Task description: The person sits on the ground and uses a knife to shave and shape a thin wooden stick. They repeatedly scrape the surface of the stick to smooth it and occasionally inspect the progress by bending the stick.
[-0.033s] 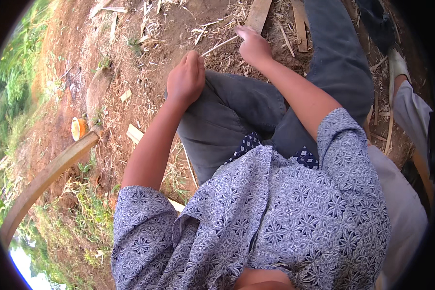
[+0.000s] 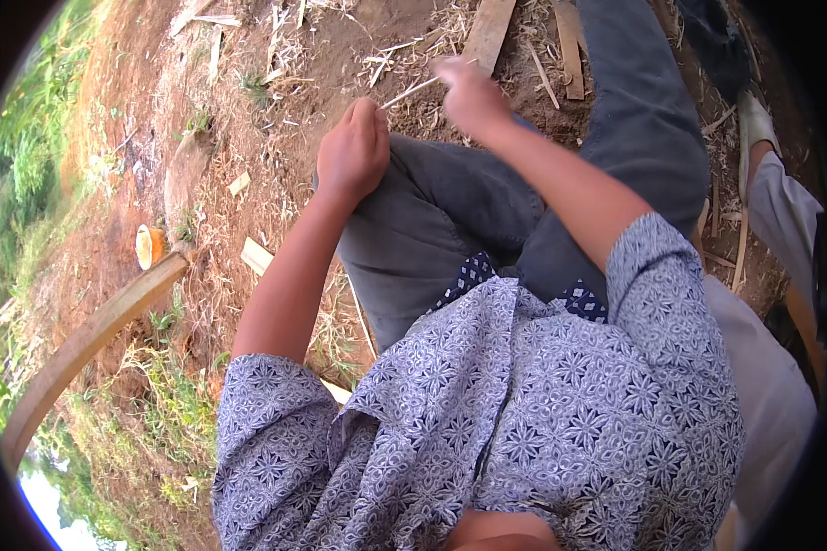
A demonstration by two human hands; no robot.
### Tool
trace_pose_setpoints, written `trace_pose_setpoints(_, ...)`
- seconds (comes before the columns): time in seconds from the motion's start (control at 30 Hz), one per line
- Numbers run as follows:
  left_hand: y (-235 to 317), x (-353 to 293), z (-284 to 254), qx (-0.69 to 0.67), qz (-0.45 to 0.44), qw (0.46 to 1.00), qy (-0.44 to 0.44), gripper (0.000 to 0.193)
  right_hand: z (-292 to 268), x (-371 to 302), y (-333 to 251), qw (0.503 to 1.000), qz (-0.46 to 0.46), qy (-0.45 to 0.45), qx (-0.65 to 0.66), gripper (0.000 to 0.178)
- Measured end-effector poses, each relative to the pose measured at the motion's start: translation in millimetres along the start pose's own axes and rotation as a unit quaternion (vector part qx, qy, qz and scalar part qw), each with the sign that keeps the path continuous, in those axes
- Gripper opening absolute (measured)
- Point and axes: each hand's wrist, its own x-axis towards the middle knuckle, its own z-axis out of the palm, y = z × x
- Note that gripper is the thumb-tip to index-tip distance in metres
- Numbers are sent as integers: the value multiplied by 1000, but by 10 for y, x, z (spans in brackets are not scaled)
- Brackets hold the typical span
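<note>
A thin pale stick (image 2: 408, 93) stretches slantwise between my two hands, above the ground beyond my bent left knee. My left hand (image 2: 354, 147) is closed in a fist around its near end and rests at the knee. Farther out and to the right, my right hand (image 2: 473, 99) is closed at the stick's other end; its fingertips are somewhat smeared by motion. Whether anything else lies inside either fist is hidden. Just past my right hand, a flat wooden slat (image 2: 490, 35) lies on the dirt.
Wood shavings and slivers (image 2: 381, 60) litter the brown soil. A curved-looking wooden beam (image 2: 92, 335) runs along the left, near an orange container (image 2: 150, 246). Another person's leg in light trousers (image 2: 788, 211) is at the right. Another slat (image 2: 570, 55) lies near my right leg.
My right hand has shifted slightly left and nearer, toward my left hand, and shows blur. Less of the stick shows between the hands. My left hand stays in place.
</note>
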Motion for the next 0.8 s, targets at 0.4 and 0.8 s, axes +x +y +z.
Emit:
trace_pose_setpoints(0.4, -1, -1, 27, 3, 8, 1000, 12, 18, 61, -206, -279, 997, -57, -23, 52, 51)
trace_pose_setpoints(0.8, -11, 13, 10, -1, 9, 1000, 22, 19, -22, -273, -469, 997, 3, -76, -13, 40)
